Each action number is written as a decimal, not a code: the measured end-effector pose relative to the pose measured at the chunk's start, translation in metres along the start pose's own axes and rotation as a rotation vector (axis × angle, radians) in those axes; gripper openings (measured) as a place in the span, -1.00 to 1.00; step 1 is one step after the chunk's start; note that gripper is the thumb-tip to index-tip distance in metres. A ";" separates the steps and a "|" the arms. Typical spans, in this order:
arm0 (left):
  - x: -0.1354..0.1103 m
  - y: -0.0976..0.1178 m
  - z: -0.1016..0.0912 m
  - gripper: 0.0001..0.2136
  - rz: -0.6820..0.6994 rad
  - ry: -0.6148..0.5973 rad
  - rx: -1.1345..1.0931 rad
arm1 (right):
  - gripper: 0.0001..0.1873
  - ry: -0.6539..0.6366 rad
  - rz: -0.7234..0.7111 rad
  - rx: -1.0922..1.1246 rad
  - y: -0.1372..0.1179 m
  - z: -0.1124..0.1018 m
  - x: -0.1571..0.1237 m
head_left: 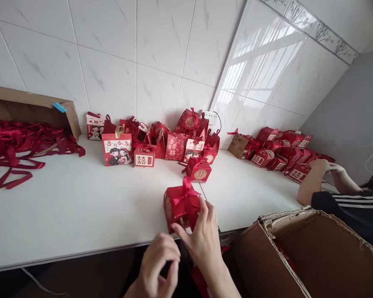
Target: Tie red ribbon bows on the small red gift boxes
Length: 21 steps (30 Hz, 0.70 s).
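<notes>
Resting just inside the front edge of the counter (81, 215), the red box (176, 210) is grasped by the nearer right hand (203, 234); off that edge, the left hand (159, 258) is held loosely curled, seemingly empty.

window glare (251, 66) streaks the tiles (161, 54); beneath the table (81, 215) is dark.

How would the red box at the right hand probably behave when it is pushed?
The box probably slides rather than rolls, since its sides look flat. Its crisp edges suggest fairly stiff card, though pressing might dent it. The bow will likely flop or crush easily, as its loops look like soft ribbon.
</notes>
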<state>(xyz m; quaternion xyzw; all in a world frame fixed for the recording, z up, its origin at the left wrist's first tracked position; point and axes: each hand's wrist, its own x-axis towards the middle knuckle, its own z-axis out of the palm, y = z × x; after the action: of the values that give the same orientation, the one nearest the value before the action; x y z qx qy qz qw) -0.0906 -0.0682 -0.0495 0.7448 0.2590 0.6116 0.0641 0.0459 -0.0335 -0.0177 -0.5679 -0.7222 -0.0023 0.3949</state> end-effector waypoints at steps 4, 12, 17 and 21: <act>0.018 -0.017 -0.020 -0.85 -0.295 0.256 0.174 | -0.33 0.053 0.059 0.202 0.007 -0.028 0.017; 0.071 -0.036 -0.022 -0.50 -0.538 -0.217 0.128 | -0.43 -0.461 0.446 0.736 0.044 -0.004 0.077; 0.073 -0.046 -0.025 -0.47 -0.714 -0.259 -0.018 | -0.53 -0.477 0.449 1.075 0.039 0.005 0.061; 0.062 -0.048 -0.035 -0.55 -0.913 0.146 0.085 | -0.57 -0.451 0.425 1.135 0.033 -0.004 0.040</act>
<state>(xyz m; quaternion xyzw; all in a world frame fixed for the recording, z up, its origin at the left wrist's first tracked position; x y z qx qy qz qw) -0.1313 -0.0058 -0.0063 0.5114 0.5891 0.5605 0.2780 0.0742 0.0089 -0.0066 -0.3880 -0.5480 0.5775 0.4643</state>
